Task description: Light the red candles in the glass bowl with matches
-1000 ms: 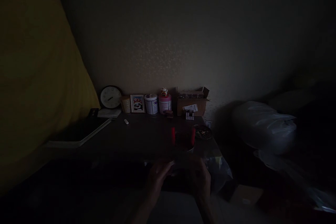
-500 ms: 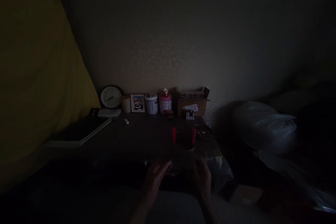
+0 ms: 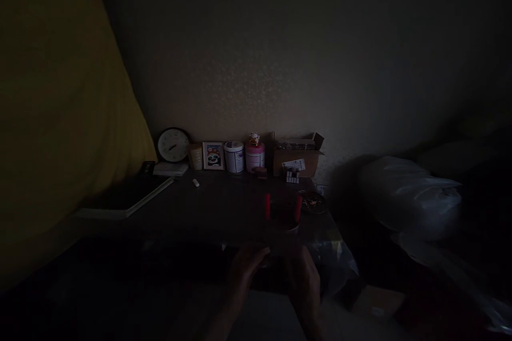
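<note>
The room is very dark. My left hand and my right hand are raised side by side just below the front edge of a dark desk. Both hands curl toward a dark object between them that I cannot make out. Just beyond them on the desk stands a dark thing with two red upright parts. The fingers of both hands are dim and partly hidden.
Along the wall stand a round clock, a panda picture frame, a white tub, a pink tub and a cardboard box. A tablet lies left, beside a yellow curtain. A white bag sits to the right.
The view has shifted slightly, so the desk items sit a little to the right. My hands stay close together near the desk's front edge with small movements.
</note>
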Tool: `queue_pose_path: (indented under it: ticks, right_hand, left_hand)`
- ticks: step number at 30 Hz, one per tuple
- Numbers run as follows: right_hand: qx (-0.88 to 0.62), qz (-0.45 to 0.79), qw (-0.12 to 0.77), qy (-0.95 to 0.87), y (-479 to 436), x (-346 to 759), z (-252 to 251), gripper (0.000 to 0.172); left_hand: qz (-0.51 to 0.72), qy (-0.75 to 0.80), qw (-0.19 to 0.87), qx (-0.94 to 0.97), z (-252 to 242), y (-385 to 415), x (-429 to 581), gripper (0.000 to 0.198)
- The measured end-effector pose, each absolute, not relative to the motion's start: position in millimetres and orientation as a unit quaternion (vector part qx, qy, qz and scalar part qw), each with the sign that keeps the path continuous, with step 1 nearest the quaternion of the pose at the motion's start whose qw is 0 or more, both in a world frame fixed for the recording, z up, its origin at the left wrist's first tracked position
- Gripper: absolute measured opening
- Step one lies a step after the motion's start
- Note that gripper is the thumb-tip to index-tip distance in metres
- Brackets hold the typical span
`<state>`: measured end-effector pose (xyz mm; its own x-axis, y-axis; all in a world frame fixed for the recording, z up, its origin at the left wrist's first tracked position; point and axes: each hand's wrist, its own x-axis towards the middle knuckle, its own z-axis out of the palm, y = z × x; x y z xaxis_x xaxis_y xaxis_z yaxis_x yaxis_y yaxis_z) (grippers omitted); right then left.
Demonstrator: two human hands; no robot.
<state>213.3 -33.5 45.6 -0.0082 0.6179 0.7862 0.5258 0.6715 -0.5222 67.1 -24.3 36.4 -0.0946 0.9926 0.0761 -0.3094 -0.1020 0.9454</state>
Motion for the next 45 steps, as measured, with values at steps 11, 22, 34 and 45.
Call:
queue_pose_path:
  ticks: [11,22,34,45]
  right_hand:
    - [-0.561,0.131,0.505,-0.643,-1.1,224.2,27.8,0.029]
    - [-0.549,0.23,0.64,-0.486,-8.4,224.1,44.3,0.026]
    - [-0.551,0.222,0.631,-0.499,-8.1,226.8,48.7,0.029]
    - [-0.552,0.204,0.628,-0.51,-5.1,224.7,44.6,0.029]
  left_hand:
    - [0.623,0.402,0.554,0.379,45.4,-31.5,61.5,0.02]
    - [0.652,0.4,0.559,0.319,20.4,-18.7,12.0,0.037]
    - [0.666,0.403,0.578,0.245,15.1,-20.0,0.6,0.041]
    - [0.666,0.399,0.593,0.214,12.4,-21.8,1.4,0.043]
